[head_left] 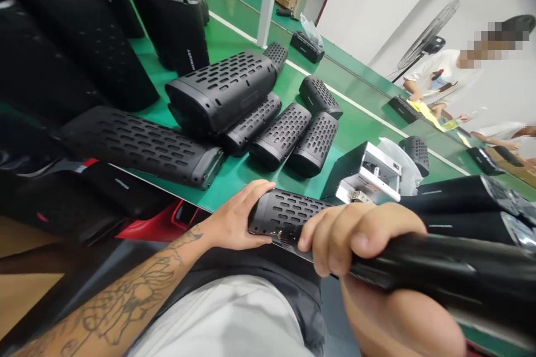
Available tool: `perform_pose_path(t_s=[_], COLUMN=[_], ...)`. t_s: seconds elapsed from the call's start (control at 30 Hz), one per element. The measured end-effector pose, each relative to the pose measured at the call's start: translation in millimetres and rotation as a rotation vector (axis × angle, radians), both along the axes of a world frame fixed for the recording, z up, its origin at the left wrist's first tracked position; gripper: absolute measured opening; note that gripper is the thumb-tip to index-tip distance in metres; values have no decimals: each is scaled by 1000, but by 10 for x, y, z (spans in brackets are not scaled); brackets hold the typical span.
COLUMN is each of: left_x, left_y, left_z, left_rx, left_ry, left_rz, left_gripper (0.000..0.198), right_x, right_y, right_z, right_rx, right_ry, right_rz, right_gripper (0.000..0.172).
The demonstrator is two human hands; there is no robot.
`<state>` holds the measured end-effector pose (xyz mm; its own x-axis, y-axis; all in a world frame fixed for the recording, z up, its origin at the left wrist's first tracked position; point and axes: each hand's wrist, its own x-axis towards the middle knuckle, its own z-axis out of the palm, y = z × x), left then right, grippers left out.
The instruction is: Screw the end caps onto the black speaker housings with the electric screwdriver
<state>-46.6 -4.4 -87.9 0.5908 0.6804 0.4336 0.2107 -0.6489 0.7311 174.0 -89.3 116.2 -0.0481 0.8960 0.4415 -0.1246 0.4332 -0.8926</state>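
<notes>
My left hand [237,220] grips the near-left end of a black slotted speaker housing [288,209], its thumb below and fingers over the top. The housing lies at the table's front edge, its right part hidden behind my other hand. Wrapped around a black electric screwdriver [422,262], my right hand [360,234] holds the tool almost level. The driver's nose [288,234] is at the lower side of the housing; whether it touches a screw I cannot make out.
Several slotted black housings [280,136] lie beyond my hands on the green table [234,178]. A metal-fronted device [368,173] stands to the right, near black fabric-covered speakers [452,212]. Larger black speakers [167,22] stand at left. Across the table a person [439,78] handles things.
</notes>
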Motion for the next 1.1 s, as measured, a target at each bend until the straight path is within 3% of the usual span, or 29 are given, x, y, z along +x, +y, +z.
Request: perform_pose_path(t_s=[0.2,0.33,0.47,0.6,0.77,0.93,1.0,1.1], left_x=[35,42,39,36,41,37,24,-32], left_y=[-14,-4,-3,-10,-5,-20,-29,-60], left_z=[-20,-23,17,48,17,-37,-37,23], left_rx=[7,24,25,3,-26,-46,-50,-65], left_ry=[-19,-29,-39,-19,50,56,66,93], left_rz=[10,10,-13,-3,13,13,15,9], left_gripper=[128,123,119,122,136,135,131,126], right_x=[-92,-151,-149,-212,-349,-352,-373,-387], right_y=[214,286,306,323,344,340,346,399], right_z=[-163,-308,-320,-361,-515,-566,-597,-629], right_rx=[-24,-22,-71,-12,43,19,42,121], right_ry=[70,157,50,-15,-29,-27,-8,-5], right_rz=[200,250,273,254,174,312,284,354], right_gripper=[28,42,55,58,56,36,30,32])
